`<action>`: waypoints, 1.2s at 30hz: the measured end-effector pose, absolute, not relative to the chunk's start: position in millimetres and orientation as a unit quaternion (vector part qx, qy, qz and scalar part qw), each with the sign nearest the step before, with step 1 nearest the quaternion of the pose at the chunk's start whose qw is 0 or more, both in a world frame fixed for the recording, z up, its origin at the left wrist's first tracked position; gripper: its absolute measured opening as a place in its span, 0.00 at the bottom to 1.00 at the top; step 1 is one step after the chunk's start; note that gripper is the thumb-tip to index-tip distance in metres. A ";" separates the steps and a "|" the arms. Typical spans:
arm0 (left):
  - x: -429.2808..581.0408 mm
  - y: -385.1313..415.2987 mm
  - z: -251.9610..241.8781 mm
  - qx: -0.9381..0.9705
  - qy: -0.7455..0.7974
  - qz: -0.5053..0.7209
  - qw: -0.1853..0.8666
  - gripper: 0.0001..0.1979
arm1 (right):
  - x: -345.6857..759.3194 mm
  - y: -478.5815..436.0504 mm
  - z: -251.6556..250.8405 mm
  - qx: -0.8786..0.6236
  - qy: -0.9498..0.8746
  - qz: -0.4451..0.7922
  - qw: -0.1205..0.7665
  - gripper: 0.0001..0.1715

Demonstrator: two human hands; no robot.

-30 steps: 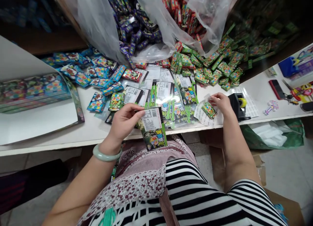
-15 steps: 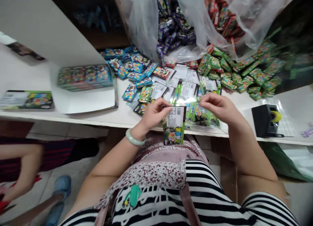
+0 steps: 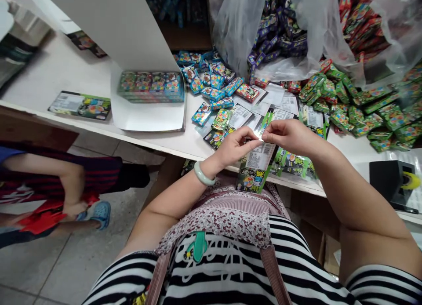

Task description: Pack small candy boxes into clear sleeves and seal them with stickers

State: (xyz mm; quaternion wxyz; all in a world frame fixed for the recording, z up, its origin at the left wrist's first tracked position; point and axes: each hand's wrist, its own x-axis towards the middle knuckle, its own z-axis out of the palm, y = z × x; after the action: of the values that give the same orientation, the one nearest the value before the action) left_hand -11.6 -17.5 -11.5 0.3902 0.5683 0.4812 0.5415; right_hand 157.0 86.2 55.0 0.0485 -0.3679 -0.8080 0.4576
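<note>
A flat black and green candy packet [image 3: 253, 178] with a white barcode label hangs upright at the table's front edge. My left hand [image 3: 234, 147], with a pale green bangle on its wrist, is closed in a pinch at the packet's top edge. My right hand [image 3: 292, 136] is closed too, thumb and forefinger pinching the same edge beside the left fingertips. What exactly lies between the fingertips is partly hidden. Under and behind my hands are more labelled packets [image 3: 292, 162]. Small blue candy boxes [image 3: 216, 94] lie beyond my left hand.
Green candy boxes [image 3: 356, 114] are heaped at the right, near a black tape dispenser [image 3: 389, 177]. Clear bags [image 3: 240, 30] of purple and red boxes stand behind. An open white display box [image 3: 150, 118] holds rows of boxes at left. Another person's arm [image 3: 70, 175] is at lower left.
My right hand has moved left to meet my left hand at the packet's top edge. The head view has shifted left, showing more of the other person.
</note>
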 end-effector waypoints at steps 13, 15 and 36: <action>-5.0 -24.4 -11.6 0.630 0.468 0.531 0.319 0.13 | 154.6 93.3 28.4 -0.362 -0.627 0.690 0.012 0.15; -12.8 -28.6 -3.8 0.675 0.438 0.500 0.321 0.14 | 156.2 96.2 25.0 -0.330 -0.605 0.725 -0.009 0.15; -163.4 -121.5 -51.6 0.094 0.569 0.792 0.198 0.25 | 44.6 86.3 -32.6 -0.268 -0.952 0.132 0.060 0.28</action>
State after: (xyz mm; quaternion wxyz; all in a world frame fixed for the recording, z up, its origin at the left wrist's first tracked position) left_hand -163.4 -121.5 -51.6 0.1979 0.0936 0.5694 0.7924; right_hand 44.6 86.3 -32.6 0.0596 -0.2679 -0.9525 0.1321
